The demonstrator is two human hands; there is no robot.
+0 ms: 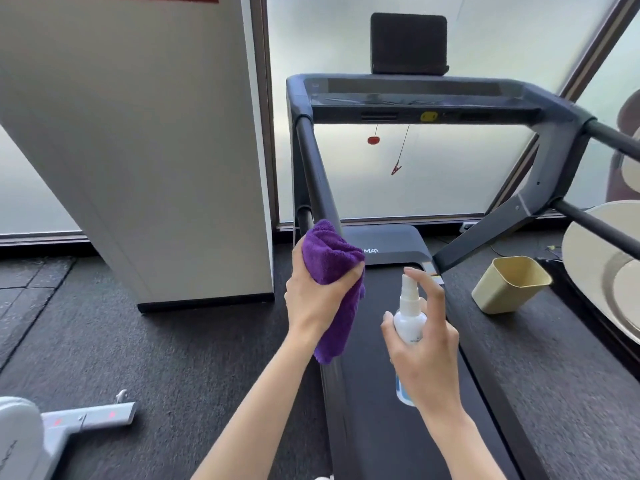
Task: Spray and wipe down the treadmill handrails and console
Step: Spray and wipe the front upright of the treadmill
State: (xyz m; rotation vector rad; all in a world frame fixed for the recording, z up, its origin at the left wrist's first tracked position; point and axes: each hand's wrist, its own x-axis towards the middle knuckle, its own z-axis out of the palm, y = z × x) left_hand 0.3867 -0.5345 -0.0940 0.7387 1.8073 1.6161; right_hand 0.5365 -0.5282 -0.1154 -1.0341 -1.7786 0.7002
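Note:
A dark treadmill stands ahead, its console (426, 98) at the top and its left handrail (313, 164) sloping down toward me. The right handrail (613, 136) runs off the right edge. My left hand (311, 299) grips a bunched purple cloth (329, 258) right beside the lower end of the left handrail. Over the belt (381, 393), my right hand (426, 348) holds a small white spray bottle (408, 320) upright, the index finger arched over its nozzle.
A white pillar (156, 150) stands left of the treadmill. A beige bin (509, 284) lies tilted on the floor to the right, near a round pale table (595, 258). A red safety key (373, 140) and clip (396, 168) hang under the console. Grey equipment (52, 427) sits bottom left.

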